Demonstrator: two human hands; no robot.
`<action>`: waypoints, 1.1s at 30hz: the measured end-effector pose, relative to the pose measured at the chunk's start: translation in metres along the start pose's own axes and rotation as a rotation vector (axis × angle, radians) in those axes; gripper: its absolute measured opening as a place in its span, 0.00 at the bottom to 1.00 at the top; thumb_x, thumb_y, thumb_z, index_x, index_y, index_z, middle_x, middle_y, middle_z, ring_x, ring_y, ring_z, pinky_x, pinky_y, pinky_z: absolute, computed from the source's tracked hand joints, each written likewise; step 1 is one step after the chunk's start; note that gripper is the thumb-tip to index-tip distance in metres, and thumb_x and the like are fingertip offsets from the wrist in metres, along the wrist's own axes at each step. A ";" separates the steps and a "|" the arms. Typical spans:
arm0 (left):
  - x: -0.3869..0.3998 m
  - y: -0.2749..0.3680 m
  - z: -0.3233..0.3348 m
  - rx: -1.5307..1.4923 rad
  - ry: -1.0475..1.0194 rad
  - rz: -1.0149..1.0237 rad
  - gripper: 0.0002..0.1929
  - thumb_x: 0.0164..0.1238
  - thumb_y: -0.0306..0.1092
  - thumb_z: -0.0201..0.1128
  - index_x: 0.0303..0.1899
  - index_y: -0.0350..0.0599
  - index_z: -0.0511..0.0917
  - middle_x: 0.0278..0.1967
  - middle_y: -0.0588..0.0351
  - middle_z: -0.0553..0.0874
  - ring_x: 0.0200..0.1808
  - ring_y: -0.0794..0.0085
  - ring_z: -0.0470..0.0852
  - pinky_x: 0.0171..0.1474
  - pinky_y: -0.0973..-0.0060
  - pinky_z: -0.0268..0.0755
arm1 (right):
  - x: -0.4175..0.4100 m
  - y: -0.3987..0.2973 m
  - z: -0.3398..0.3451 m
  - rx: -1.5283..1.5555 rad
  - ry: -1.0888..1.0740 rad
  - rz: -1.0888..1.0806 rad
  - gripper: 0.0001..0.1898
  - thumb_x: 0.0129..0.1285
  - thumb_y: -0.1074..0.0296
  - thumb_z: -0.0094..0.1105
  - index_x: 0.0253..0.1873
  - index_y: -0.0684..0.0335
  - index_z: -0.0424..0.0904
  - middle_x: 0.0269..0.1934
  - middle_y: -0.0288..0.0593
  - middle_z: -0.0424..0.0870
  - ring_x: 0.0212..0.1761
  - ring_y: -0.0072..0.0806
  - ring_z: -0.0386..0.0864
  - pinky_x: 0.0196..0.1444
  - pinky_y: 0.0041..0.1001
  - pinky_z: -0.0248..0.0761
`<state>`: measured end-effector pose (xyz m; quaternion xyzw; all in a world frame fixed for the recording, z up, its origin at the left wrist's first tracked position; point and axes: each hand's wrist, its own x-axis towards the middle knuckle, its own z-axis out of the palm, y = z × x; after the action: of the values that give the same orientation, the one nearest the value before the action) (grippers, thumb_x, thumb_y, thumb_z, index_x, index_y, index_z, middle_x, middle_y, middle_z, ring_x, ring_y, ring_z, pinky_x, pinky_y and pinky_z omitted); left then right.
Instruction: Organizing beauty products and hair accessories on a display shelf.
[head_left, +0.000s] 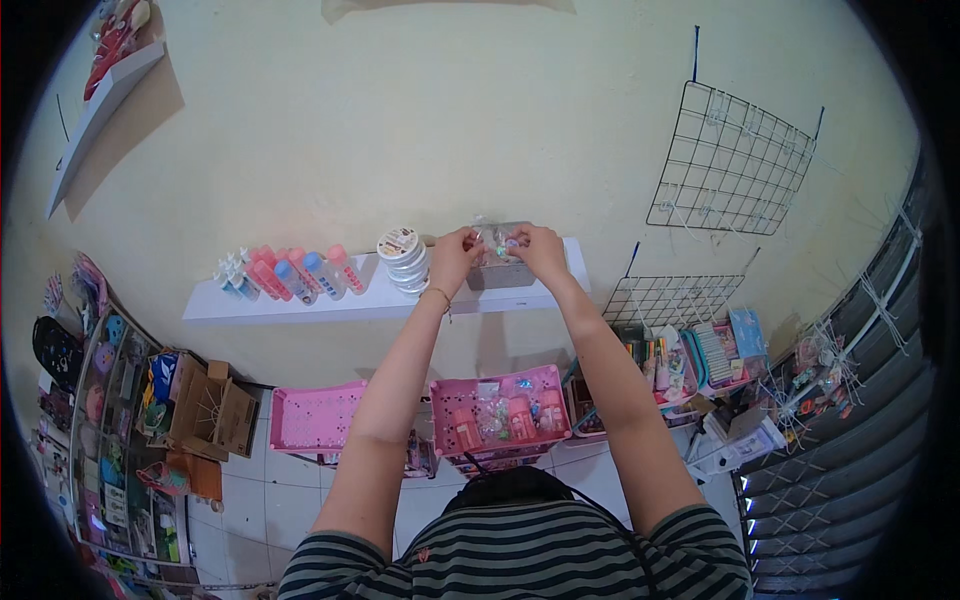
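Both my hands reach out over a white wall shelf (360, 306). My left hand (456, 259) pinches the left side of a clear plastic bag (491, 240) with small colourful items in it. My right hand (538, 251) has its fingers on the bag's right side. Behind and below the bag, a grey box (501, 277) stands on the shelf. Left of my left hand is a stack of round containers (403, 259) with printed lids. Further left, several pink and blue bottles (300, 274) stand close together.
Below the shelf are a pink basket (316, 420) and another pink basket (439, 420) holding bottles and clear bags. Wire grids (735, 157) hang on the right wall. Stocked racks (112, 420) and an open cardboard box (214, 409) are at the left, a corrugated shutter (847, 480) at the right.
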<state>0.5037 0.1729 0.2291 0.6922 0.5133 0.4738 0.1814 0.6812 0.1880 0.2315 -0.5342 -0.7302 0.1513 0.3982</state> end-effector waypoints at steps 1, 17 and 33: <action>-0.001 0.002 0.000 0.001 -0.001 -0.002 0.11 0.50 0.29 0.67 0.35 0.35 0.78 0.26 0.49 0.83 0.27 0.68 0.83 0.33 0.75 0.74 | -0.001 -0.001 0.001 0.001 -0.002 0.002 0.14 0.44 0.69 0.69 0.39 0.58 0.81 0.29 0.41 0.84 0.32 0.31 0.80 0.36 0.29 0.72; -0.030 0.035 -0.008 0.344 0.277 0.303 0.20 0.46 0.29 0.68 0.43 0.42 0.71 0.46 0.50 0.73 0.48 0.56 0.73 0.50 0.62 0.66 | -0.040 -0.032 -0.014 -0.033 0.274 -0.178 0.22 0.42 0.66 0.70 0.45 0.54 0.76 0.45 0.38 0.75 0.51 0.37 0.68 0.50 0.34 0.63; -0.230 -0.121 0.073 0.110 -0.424 -0.203 0.13 0.47 0.33 0.65 0.34 0.41 0.75 0.33 0.47 0.80 0.38 0.53 0.78 0.42 0.62 0.70 | -0.217 0.089 0.125 -0.069 -0.347 0.101 0.14 0.47 0.70 0.65 0.40 0.62 0.76 0.35 0.47 0.82 0.39 0.38 0.81 0.41 0.33 0.73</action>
<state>0.4948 0.0367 -0.0035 0.7299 0.5557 0.2684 0.2939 0.6718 0.0525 0.0031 -0.5496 -0.7649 0.2358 0.2393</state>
